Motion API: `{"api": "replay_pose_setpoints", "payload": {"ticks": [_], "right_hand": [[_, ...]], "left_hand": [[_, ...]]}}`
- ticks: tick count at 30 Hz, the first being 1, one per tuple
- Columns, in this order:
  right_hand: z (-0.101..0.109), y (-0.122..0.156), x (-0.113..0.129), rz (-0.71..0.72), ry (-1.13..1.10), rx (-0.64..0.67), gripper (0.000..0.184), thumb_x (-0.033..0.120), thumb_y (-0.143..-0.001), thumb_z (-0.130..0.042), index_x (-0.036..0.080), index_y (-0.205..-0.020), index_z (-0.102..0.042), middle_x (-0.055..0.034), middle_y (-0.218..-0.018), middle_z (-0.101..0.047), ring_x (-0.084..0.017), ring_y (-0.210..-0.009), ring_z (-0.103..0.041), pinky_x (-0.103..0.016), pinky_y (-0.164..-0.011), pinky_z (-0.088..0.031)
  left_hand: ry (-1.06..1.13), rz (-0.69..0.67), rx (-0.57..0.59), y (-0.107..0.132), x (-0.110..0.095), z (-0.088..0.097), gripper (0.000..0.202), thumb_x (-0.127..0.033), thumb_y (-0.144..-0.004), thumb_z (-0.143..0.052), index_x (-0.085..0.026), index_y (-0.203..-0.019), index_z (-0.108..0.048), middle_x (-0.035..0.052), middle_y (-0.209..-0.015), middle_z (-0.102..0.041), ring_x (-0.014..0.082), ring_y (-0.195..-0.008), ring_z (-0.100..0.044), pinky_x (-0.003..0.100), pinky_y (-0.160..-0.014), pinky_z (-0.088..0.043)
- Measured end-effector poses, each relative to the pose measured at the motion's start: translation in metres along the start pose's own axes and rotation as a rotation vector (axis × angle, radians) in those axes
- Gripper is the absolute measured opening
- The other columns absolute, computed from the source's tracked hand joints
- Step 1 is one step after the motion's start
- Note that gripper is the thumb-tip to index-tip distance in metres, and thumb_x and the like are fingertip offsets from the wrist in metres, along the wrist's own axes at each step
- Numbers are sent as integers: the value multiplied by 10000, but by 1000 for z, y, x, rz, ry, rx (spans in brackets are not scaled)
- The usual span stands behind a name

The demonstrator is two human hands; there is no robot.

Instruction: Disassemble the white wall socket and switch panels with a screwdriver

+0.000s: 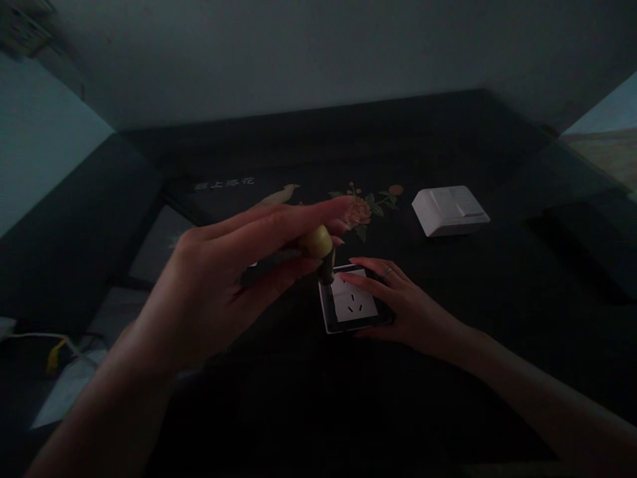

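My left hand (233, 265) is closed around a short screwdriver (318, 242) with a yellow and dark handle. The tool points down at the upper left edge of a wall socket (354, 302), and its tip is too dark to make out. White in the middle with a dark surround, the socket lies face up on the dark table. On its right side my right hand (398, 292), with a ring on one finger, grips it, fingertips resting on the top face and the thumb at the near edge.
A white switch box (450, 209) sits on the table to the right. The dark tabletop (279, 405) carries a printed flower (359, 212) and a bird. At the left lie a white cable with a yellow piece (56, 355) and a pale sheet (70, 385). A wall rises behind.
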State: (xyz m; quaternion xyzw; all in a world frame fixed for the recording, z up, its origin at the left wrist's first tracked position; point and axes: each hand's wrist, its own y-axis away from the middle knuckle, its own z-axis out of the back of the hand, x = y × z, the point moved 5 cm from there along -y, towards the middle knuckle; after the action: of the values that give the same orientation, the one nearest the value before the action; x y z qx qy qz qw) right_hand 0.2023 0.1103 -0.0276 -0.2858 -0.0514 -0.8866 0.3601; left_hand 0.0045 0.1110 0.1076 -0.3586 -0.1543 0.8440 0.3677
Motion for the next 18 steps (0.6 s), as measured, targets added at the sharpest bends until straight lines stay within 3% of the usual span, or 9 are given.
{"api": "replay_pose_setpoints", "payload": {"ticks": [4,9,14,18], "right_hand": [[0,1,-1,-5,-17,-17,787,290,-777,-783,326,-1475,-422,-137,-1539,-412,-366,-1411,-395,-620,-1073,-433],[0,2,-2,26,-35,-33,791,295,-776,-789,331,-1473,-418,-144,-1532,-418,-367,-1413,-396,-615,-1072,-435],[0,1,-2,17,-21,-24,792,288,-786,-782,339,-1481,-404,-137,-1537,-407,-364,-1418,-389,-627,-1085,-418],[0,1,0,8,-8,-3,776,285,-789,-782,272,-1476,-422,-165,-1534,-396,-355,-1413,-385,-596,-1094,-423]], "left_hand": [[24,-46,-123,0,-1,-1,464,-189,-840,-769,-372,-1244,-634,-51,-1076,-751,159,-879,-732,278,-756,-618],[-119,-109,-284,1,-5,-2,303,-249,-822,-801,-272,-1109,-708,-39,-909,-734,147,-765,-702,262,-717,-613],[-25,-35,-100,0,-8,-2,343,-176,-919,-671,-271,-1248,-659,-33,-1212,-719,163,-1064,-701,257,-908,-611],[4,26,-95,1,-5,1,379,-167,-897,-703,-347,-1226,-652,-80,-1132,-748,141,-918,-733,267,-804,-639]]}}
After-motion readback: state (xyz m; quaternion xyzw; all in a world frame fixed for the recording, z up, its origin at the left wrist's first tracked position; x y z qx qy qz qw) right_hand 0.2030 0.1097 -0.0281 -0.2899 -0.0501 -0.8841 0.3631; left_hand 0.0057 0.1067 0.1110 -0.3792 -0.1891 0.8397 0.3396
